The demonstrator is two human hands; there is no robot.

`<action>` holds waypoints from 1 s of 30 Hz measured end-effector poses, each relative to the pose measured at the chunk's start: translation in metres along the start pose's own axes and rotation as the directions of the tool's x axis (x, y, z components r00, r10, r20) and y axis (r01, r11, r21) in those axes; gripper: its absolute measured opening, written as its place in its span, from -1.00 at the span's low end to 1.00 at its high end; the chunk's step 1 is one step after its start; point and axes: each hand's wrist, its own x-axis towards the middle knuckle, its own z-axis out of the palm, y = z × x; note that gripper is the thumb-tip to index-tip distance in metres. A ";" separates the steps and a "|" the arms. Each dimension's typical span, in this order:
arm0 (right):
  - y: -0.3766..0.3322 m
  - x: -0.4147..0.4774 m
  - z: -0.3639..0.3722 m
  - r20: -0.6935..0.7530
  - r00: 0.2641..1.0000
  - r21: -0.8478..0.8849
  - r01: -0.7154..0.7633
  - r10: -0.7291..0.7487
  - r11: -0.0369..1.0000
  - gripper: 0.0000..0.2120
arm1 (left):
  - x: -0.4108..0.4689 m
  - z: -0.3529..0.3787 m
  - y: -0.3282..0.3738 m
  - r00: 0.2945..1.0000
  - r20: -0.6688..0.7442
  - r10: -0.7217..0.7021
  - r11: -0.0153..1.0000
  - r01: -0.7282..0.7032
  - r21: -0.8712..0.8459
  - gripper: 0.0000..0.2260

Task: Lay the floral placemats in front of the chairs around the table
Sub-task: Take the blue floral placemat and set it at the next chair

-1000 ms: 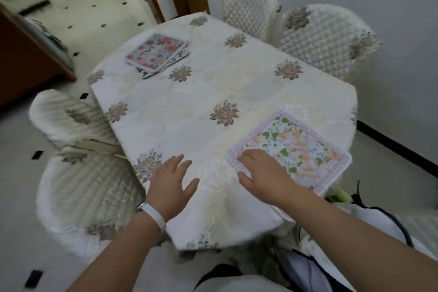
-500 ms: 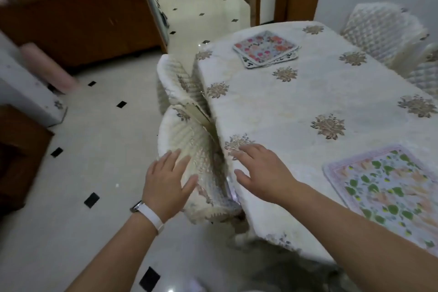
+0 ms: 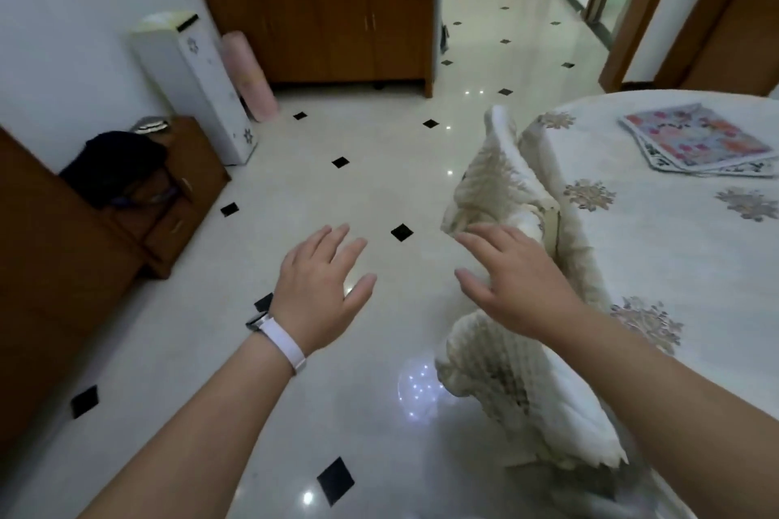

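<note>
Two hands, both empty: left hand (image 3: 320, 287), right hand (image 3: 518, 278). Two chairs: far chair (image 3: 493, 190) at the right fingertips, near chair (image 3: 527, 405) under the right wrist. One table (image 3: 683, 257). One stack of mats (image 3: 695, 139), at least two, well beyond the right hand.

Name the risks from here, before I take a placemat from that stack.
1. The left hand and right hand are empty, and the placemat stack lies far along the table; reaching over the near chair could snag its cover.
2. The stack is fanned, so lifting one mat may drag others askew.
3. The floor is glossy; hurrying round the chairs risks a slip.
</note>
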 end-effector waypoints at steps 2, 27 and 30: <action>-0.013 0.024 0.005 -0.001 1.000 -0.004 0.017 -0.017 1.000 -0.49 | 0.007 -0.007 -0.023 0.999 -0.035 -0.010 1.000 0.011 0.020 -0.51; 0.044 0.368 0.122 -0.134 0.979 0.080 0.164 -0.152 0.983 -0.58 | 0.273 0.036 -0.202 0.998 -0.059 -0.034 0.971 0.047 0.233 -0.59; 0.062 0.398 0.117 -0.136 0.984 0.058 0.125 -0.116 0.990 -0.59 | 0.311 0.040 -0.209 0.995 -0.099 0.012 0.975 0.011 0.222 -0.60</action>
